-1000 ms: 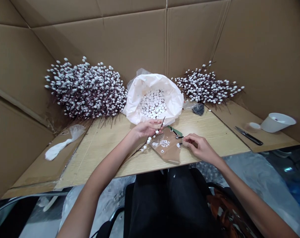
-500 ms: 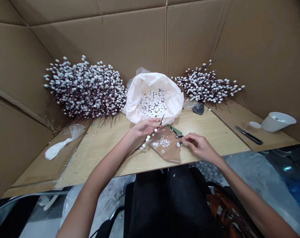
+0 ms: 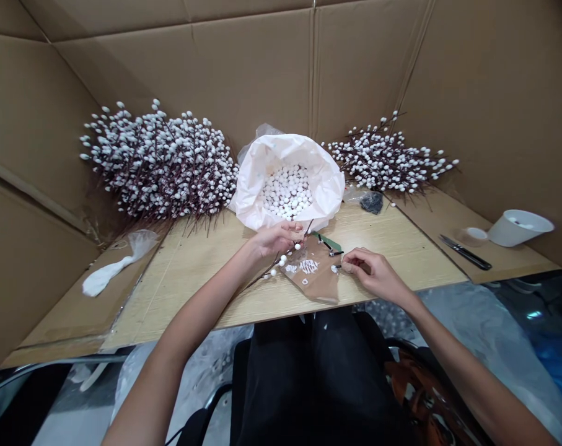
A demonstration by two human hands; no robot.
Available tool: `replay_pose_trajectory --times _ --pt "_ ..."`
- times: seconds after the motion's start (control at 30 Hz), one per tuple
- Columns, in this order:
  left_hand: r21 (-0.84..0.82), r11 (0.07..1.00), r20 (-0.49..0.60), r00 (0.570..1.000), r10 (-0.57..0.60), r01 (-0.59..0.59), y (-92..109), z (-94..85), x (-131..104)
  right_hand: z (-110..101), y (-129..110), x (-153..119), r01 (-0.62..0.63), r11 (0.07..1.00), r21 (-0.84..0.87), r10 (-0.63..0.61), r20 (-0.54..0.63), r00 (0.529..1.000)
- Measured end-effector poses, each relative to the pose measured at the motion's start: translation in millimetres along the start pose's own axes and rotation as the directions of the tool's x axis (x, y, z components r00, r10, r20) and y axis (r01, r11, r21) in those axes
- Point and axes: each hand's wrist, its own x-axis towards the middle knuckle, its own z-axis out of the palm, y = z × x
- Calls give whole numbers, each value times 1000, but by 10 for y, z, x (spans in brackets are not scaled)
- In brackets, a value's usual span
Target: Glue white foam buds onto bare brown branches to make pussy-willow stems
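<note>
Pale wooden tabletop (image 3: 401, 248) spreads outward from both grips, front edge nearer the body than either — white plastic-lined container (image 3: 248, 201) just beyond left hand (image 3: 281, 240). Left fingers closed on thin brown twig with white berries (image 3: 283, 259), berries trailing bodyward; right hand (image 3: 368, 269) pinches small dark stick (image 3: 339, 267) over brown sheet (image 3: 324, 286).

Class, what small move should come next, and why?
Probably lift the short dark stick clear of the small white blob: the right hand pinches it, its tip is at the blob, and the left hand holds the white-berried brown twig.
</note>
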Motion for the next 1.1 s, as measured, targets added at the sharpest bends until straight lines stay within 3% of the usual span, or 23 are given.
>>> replay_pose_trajectory --times 0.3,0.7,1.1 --pt "39 999 16 1000 -4 4 9 59 -8 2 -14 12 -19 1000 8 19 3 1000" --pt "62 998 52 998 -27 23 -7 -4 10 -7 23 7 -55 999 -1 55 -36 998" --pt "69 998 93 995 -20 14 11 14 -9 -5 -21 14 73 985 -153 -79 -29 996"
